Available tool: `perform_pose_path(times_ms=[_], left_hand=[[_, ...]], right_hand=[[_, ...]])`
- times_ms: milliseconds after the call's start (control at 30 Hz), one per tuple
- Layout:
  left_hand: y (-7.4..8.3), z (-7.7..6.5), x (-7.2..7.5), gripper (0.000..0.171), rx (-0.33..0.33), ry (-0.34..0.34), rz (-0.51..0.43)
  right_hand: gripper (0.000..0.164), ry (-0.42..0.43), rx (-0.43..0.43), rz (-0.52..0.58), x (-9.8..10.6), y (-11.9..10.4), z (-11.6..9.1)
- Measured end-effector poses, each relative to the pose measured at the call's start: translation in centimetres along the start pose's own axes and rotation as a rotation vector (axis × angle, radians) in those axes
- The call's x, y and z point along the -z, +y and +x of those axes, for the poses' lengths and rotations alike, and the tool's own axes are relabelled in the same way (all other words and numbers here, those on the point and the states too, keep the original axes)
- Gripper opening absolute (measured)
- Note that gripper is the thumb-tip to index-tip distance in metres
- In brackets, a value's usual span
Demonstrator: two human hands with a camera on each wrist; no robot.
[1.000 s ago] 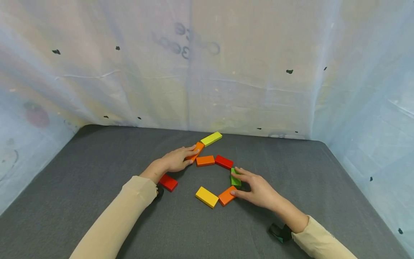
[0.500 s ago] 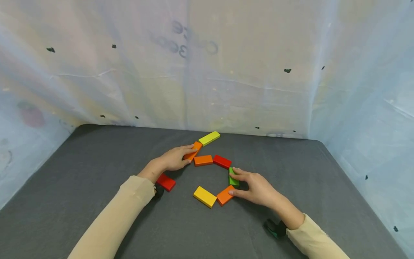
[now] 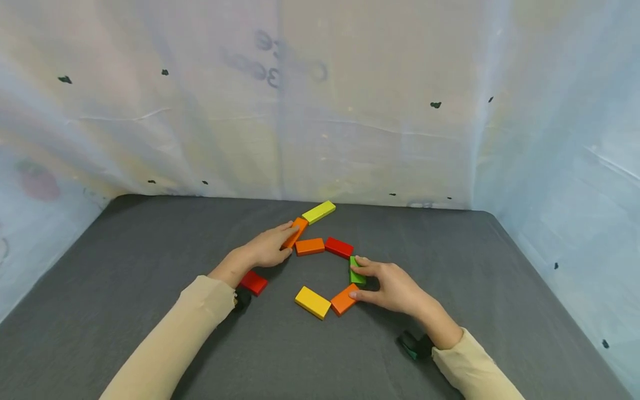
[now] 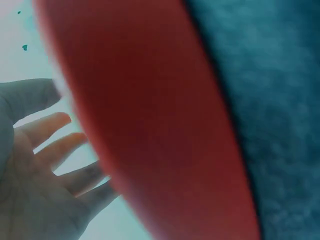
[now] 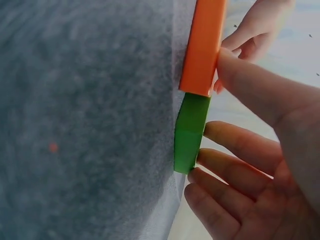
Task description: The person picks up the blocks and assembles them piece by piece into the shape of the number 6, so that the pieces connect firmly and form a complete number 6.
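My left hand (image 3: 269,248) rests its extended fingers on a slanting orange block (image 3: 300,226), whose far end meets a lime-yellow block (image 3: 319,212). My right hand (image 3: 395,286) spans two blocks: its thumb touches an orange block (image 5: 202,50), and its fingertips lie on a green block (image 5: 191,132). Those two blocks meet end to end. A red block (image 3: 339,247) and another orange block (image 3: 310,246) continue the curve from the green one. At its near end lies a yellow block (image 3: 313,303). In the left wrist view, a red block (image 4: 150,120) partly hides the left fingertips.
The blocks lie flat on a dark grey cloth surface (image 3: 280,355). By my left wrist is the separate red block (image 3: 254,283). Pale translucent sheeting (image 3: 370,83) hangs behind and at both sides. Black wrist devices sit under both wrists.
Everything has shifted slightly left in the head view as the camera turned. Both hands stay on the same blocks, and I see no clear movement of the blocks among themselves.
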State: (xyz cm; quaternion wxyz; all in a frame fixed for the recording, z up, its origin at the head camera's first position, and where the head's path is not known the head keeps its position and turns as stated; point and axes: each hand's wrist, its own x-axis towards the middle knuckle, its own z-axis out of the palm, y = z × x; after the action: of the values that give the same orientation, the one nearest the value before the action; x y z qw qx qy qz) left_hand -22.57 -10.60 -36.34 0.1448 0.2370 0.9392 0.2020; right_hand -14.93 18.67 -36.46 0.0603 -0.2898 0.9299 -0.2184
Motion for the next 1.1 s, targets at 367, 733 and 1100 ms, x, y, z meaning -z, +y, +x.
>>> perform_pose_path(times_ms=[367, 733, 1100], left_hand=[[-0.5, -2.4, 0.0, 0.056, 0.012, 0.053, 0.092], [-0.2, -5.1, -0.6, 0.058, 0.024, 0.096, 0.173], [-0.3, -6.7, -1.5, 0.057, 0.004, 0.134, 0.197]], right_hand=[[0.062, -0.006, -0.019, 0.000, -0.1, -0.5, 0.3], [0.062, 0.005, -0.033, 0.013, -0.2, -0.8, 0.3], [0.062, 0.004, -0.038, 0.013, -0.2, -0.9, 0.2]])
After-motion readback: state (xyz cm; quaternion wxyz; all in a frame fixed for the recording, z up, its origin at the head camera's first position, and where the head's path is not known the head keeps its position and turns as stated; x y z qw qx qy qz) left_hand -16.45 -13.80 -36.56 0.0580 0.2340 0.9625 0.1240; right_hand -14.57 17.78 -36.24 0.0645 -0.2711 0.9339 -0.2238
